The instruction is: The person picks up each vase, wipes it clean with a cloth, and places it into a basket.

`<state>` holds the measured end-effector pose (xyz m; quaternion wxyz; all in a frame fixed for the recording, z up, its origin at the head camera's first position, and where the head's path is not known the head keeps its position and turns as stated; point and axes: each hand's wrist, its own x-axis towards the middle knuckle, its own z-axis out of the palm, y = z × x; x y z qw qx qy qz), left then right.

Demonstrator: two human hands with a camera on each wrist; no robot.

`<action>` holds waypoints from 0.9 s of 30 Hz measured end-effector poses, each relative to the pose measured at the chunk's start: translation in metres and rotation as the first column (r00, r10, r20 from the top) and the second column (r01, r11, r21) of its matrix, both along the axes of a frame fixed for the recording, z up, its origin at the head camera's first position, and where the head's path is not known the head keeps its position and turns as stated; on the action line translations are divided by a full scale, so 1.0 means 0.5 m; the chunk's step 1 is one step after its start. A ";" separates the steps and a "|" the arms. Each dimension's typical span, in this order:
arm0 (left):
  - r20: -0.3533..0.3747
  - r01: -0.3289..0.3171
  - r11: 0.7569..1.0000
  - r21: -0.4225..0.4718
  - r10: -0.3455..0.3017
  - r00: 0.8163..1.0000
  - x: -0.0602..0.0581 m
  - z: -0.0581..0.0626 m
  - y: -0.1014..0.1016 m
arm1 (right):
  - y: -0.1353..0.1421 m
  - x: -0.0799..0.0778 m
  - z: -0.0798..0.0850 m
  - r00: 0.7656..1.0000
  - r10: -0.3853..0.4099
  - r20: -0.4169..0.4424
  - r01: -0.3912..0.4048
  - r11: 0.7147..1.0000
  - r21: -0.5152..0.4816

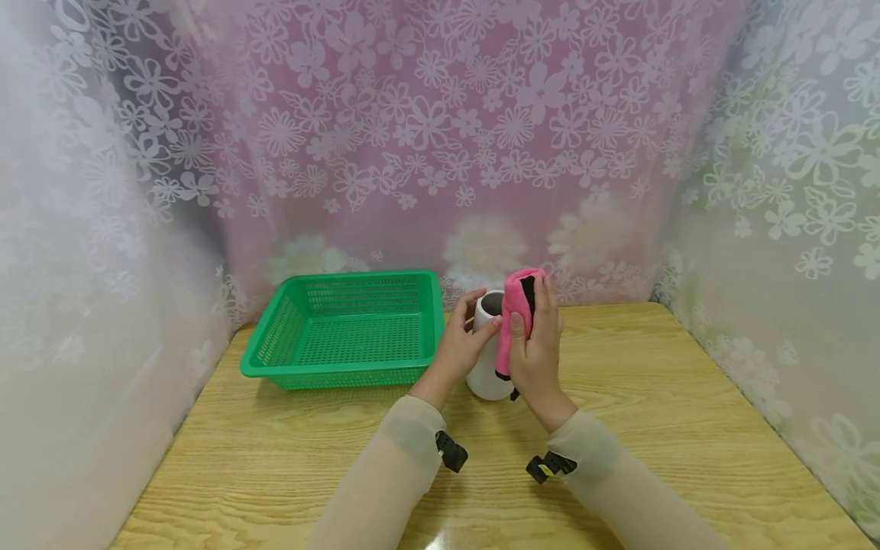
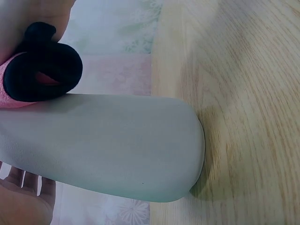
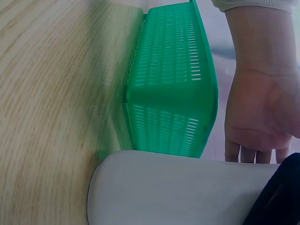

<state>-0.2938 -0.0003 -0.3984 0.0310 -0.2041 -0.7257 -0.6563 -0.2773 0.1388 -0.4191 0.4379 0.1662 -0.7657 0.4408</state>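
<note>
A tall white vase (image 1: 486,378) with a round open top and a grey inside stands upright on the wooden table. My left hand (image 1: 457,347) holds it near the rim, the thumb at the front and the fingers around the far left side. A folded pink cloth (image 1: 512,317) with black edging is in my right hand (image 1: 539,359), thumb on one face and fingers behind. The cloth lies against the vase's right side. In the left wrist view, the cloth's rolled black edge (image 2: 44,70) sits right beside the vase wall (image 2: 108,145).
A green perforated plastic basket (image 1: 344,374) stands at the back left of the table (image 1: 619,428), just left of my left hand. Its side wall (image 3: 164,93) shows close to the vase in the right wrist view. Flower-patterned curtains (image 1: 440,114) surround the table's back and sides.
</note>
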 end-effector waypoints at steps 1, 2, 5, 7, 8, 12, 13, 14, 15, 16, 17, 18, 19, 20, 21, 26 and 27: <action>-0.001 0.002 1.000 0.000 -0.002 1.000 0.007 0.008 -0.002 | 0.000 -0.001 -0.001 1.000 0.000 0.007 0.000 1.000 -0.006; -0.002 0.002 1.000 0.001 -0.002 1.000 0.015 0.017 -0.004 | -0.001 -0.002 -0.001 1.000 -0.001 0.013 0.001 1.000 -0.010; -0.009 0.000 1.000 -0.003 0.000 1.000 0.030 0.032 -0.007 | -0.001 -0.003 -0.002 1.000 -0.003 0.029 0.004 1.000 -0.027; -0.013 0.003 1.000 -0.002 -0.003 1.000 0.032 0.034 -0.007 | -0.001 -0.004 -0.004 0.999 -0.003 0.041 0.005 0.999 -0.038; -0.012 0.002 1.000 -0.003 -0.002 1.000 0.034 0.035 -0.007 | 0.000 -0.004 -0.004 0.999 -0.003 0.047 0.005 0.999 -0.043; -0.005 0.007 1.000 -0.011 -0.007 1.000 0.034 0.034 -0.007 | 0.002 -0.006 -0.008 0.997 0.012 0.075 -0.006 0.997 -0.078; -0.005 0.008 1.000 -0.012 -0.008 1.000 0.034 0.034 -0.008 | 0.002 -0.007 -0.009 0.997 0.015 0.080 -0.008 0.996 -0.088; -0.005 0.009 1.000 -0.014 -0.009 1.000 0.034 0.033 -0.008 | 0.003 -0.007 -0.010 0.996 0.019 0.087 -0.011 0.995 -0.098; -0.006 0.010 1.000 -0.013 -0.010 1.000 0.033 0.033 -0.008 | 0.003 -0.008 -0.011 0.995 0.024 0.092 -0.014 0.994 -0.109; -0.007 0.012 1.000 -0.013 -0.012 1.000 0.033 0.033 -0.008 | 0.004 -0.008 -0.012 0.995 0.029 0.099 -0.017 0.993 -0.118; -0.007 0.012 1.000 -0.014 -0.012 1.000 0.033 0.033 -0.008 | 0.004 -0.008 -0.012 0.994 0.034 0.105 -0.021 0.992 -0.126; -0.007 0.013 1.000 -0.014 -0.013 1.000 0.033 0.034 -0.009 | 0.004 -0.007 -0.012 0.993 0.039 0.112 -0.024 0.991 -0.133; -0.007 0.013 1.000 -0.013 -0.013 1.000 0.033 0.034 -0.009 | 0.004 -0.007 -0.012 0.992 0.046 0.118 -0.029 0.990 -0.141; -0.005 0.013 1.000 -0.015 -0.013 1.000 0.034 0.035 -0.009 | 0.004 -0.006 -0.012 0.991 0.054 0.126 -0.035 0.988 -0.148; -0.004 0.013 1.000 -0.016 -0.013 1.000 0.034 0.035 -0.009 | 0.004 -0.005 -0.011 0.989 0.062 0.132 -0.041 0.987 -0.157; 0.003 0.015 1.000 -0.020 -0.014 1.000 0.037 0.037 -0.010 | 0.003 -0.001 -0.010 0.983 0.093 0.160 -0.060 0.978 -0.197; 0.004 0.015 1.000 -0.019 -0.015 1.000 0.037 0.037 -0.010 | 0.003 -0.001 -0.010 0.982 0.097 0.160 -0.063 0.977 -0.205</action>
